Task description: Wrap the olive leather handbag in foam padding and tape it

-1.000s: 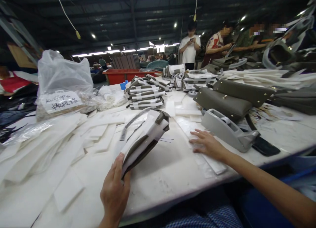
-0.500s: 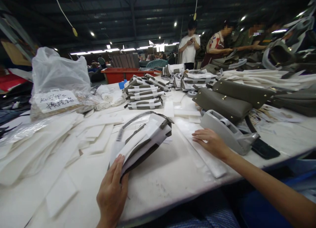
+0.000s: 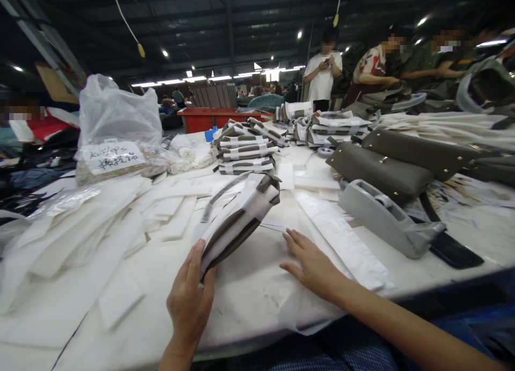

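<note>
My left hand [image 3: 191, 290] is closed around the near end of a dark olive handbag [image 3: 237, 221] wrapped in white sheets. The bag stands tilted on the white table, its far end raised, and its strap loops out to the left under white wrapping. My right hand [image 3: 308, 261] hovers to the right of the bag, empty, with thumb and fingers apart. Under its wrist, a thin translucent film [image 3: 303, 312] droops over the table's front edge. White plastic bags [image 3: 346, 237] lie flat just past that hand. A grey tape dispenser [image 3: 378, 221] stands farther right.
White foam sheets [image 3: 76, 231] spread over the left side. Behind them sits a clear plastic sack [image 3: 118, 119] with a handwritten label. Wrapped handbags [image 3: 245, 151] are stacked at the back; unwrapped olive bags [image 3: 382, 170] lie at right. Several people stand beyond the table.
My right hand has moved left, away from the tape dispenser and closer to the wrapped handbag. Translucent film now shows under that wrist. The left hand keeps its hold, and the view has shifted left.
</note>
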The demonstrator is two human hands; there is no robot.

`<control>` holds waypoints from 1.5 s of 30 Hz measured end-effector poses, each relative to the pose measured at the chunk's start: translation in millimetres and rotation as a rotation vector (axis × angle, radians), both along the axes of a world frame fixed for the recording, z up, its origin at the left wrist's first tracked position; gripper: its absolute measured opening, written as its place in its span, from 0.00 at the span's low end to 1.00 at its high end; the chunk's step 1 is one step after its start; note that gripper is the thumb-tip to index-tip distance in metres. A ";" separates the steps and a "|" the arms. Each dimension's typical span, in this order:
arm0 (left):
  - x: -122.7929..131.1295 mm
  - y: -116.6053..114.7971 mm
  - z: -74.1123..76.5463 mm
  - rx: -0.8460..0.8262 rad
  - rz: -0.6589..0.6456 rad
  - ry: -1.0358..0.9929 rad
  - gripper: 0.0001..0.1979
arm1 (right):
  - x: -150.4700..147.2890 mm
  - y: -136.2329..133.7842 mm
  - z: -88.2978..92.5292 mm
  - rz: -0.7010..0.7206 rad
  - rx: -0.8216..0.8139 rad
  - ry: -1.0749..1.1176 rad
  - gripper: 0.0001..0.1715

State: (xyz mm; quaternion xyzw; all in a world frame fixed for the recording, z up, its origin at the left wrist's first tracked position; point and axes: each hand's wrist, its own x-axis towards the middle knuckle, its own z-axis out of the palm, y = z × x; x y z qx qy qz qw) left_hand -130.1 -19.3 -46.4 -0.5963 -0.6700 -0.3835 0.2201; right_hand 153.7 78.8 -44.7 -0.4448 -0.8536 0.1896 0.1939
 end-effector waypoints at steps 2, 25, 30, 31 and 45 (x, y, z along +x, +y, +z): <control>-1.8 -0.3 -0.3 0.000 -0.006 -0.009 0.29 | -11.8 -10.2 -14.5 0.032 -0.023 -0.072 0.47; 2.0 -0.9 -11.8 -0.029 -0.157 0.199 0.27 | -76.3 -12.3 10.9 0.715 0.229 0.180 0.19; 14.1 -0.2 -14.2 0.001 -0.203 0.318 0.25 | -62.0 0.8 53.5 0.554 0.273 0.384 0.15; 17.9 -0.9 -13.6 0.014 -0.203 0.324 0.25 | -67.6 14.0 59.5 0.454 0.243 0.371 0.15; 59.4 -18.9 -10.0 0.168 -0.206 0.403 0.18 | -197.9 146.6 21.3 0.068 -0.243 -0.271 0.15</control>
